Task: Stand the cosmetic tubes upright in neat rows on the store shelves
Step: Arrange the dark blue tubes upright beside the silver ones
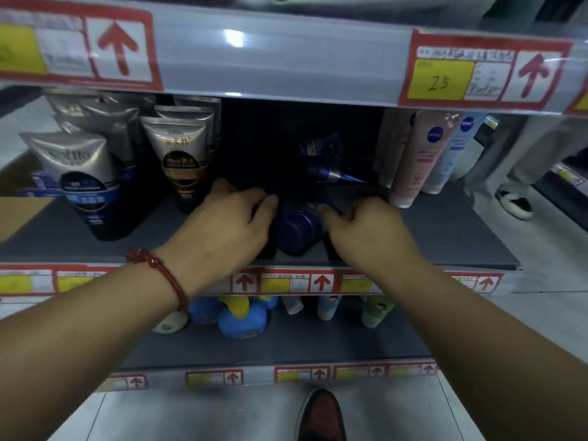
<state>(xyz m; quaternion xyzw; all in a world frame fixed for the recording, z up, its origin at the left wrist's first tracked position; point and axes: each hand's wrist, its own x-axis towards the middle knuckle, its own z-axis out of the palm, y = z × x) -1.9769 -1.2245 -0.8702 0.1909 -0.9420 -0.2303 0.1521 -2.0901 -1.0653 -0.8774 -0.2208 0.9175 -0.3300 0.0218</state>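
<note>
A dark blue tube (297, 229) lies on the grey middle shelf (445, 237), its round cap facing me. My left hand (222, 224) and my right hand (366, 227) flank it, fingertips touching its sides; the grip itself is partly hidden. Behind it, more dark blue tubes (324, 160) lean askew in the shadowed gap. Silver and blue tubes (79, 179) and silver and gold tubes (181, 154) stand upright at the left. Pink and white tubes (423, 151) stand at the right.
The upper shelf edge (286, 65) with price tags overhangs the gap. The lower shelf holds blue bottles (241, 316) and small tubes (327, 307). A cardboard box (19, 202) sits at the far left. Another person's leg and shoe (515, 202) stand at the right. My shoe (321, 415) is below.
</note>
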